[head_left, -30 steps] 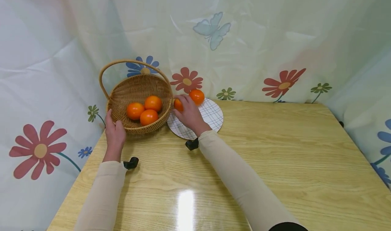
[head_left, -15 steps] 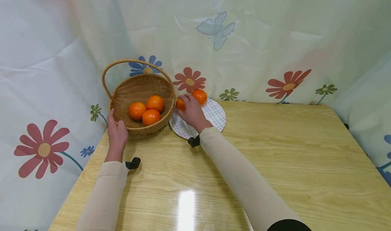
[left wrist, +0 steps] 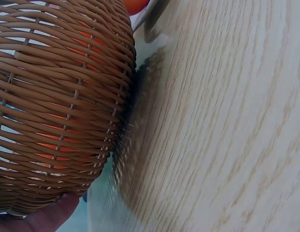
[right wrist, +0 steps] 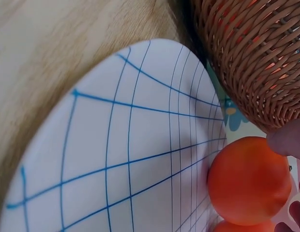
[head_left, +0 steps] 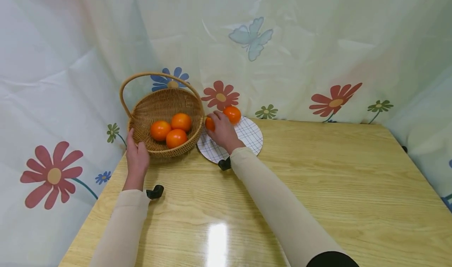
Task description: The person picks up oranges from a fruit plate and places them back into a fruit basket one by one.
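We are observing the left hand (head_left: 138, 156), thumb parted from fingers, holding the wicker basket (head_left: 166, 100) near-left; the right hand (head_left: 224, 132), back uppermost, is pinching an orange (right wrist: 249, 181) at the gridded plate (head_left: 251, 137), basket side.

A pale, creased, shiny sheet (head_left: 300, 35) hangs along the back and both sides, printed with 1 light-blue butterfly (head_left: 252, 39), 3 red flowers with yellow centres (head_left: 54, 176) and 3 green flowers (head_left: 266, 112). A straight-edged, yellowish wood-grain table (head_left: 335, 180) stands before it, bearing a bright white reflection (head_left: 217, 243).
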